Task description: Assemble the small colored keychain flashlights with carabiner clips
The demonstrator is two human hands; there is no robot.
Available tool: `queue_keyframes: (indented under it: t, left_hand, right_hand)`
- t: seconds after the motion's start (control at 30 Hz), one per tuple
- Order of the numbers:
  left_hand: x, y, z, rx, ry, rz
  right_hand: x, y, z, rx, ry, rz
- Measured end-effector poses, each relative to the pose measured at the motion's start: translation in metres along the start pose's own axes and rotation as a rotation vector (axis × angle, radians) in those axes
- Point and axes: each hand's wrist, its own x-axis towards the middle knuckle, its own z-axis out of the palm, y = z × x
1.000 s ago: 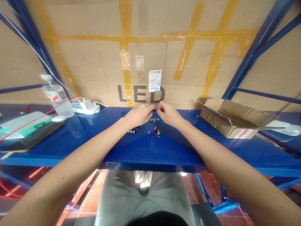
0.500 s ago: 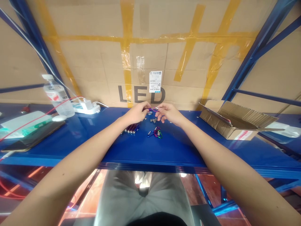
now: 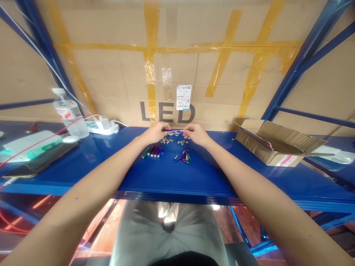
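At the back of the blue table, my left hand pinches the left end of a slim purple metal tube. My right hand has its fingers closed at the other end, on what was a purple carabiner; the fingers mostly hide it. Small silvery pieces lie just under and in front of the tube. Nearer me are small brass-coloured parts and a little heap of silvery parts. A row of purple and green metal tubes lies to the left, and several coloured carabiners to the right.
An opened cardboard box stands on the right. At left are a water bottle, a white power strip, a dark tablet-like slab and a red cable. A large taped carton rises behind the table.
Both hands have lowered the purple tube and carabiner to lie level near the table's back. My right hand's spread fingers have drawn together. The brass parts and tube row are now uncovered.
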Motion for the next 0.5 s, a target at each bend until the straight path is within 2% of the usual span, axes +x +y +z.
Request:
queue_keyframes:
  t: [0.1,0.2,0.33,0.4,0.5]
  left_hand:
    - [-0.001,-0.001,-0.002,-0.056,0.012,-0.013]
    - [-0.003,0.006,-0.003,-0.111,0.053,-0.027]
    - [-0.004,0.02,0.001,-0.226,0.09,-0.003]
    - [-0.004,0.024,0.004,-0.267,0.096,0.032]
    - [-0.003,0.03,0.009,-0.316,0.07,0.106]
  right_hand:
    - [0.001,0.002,0.001,0.012,-0.016,0.023]
    - [-0.001,0.004,0.001,-0.011,-0.028,0.023]
    - [-0.007,-0.004,0.002,-0.052,-0.046,-0.08]
    - [-0.01,-0.011,0.004,-0.062,-0.123,-0.158]
    - [-0.014,-0.022,0.004,-0.031,-0.222,-0.111]
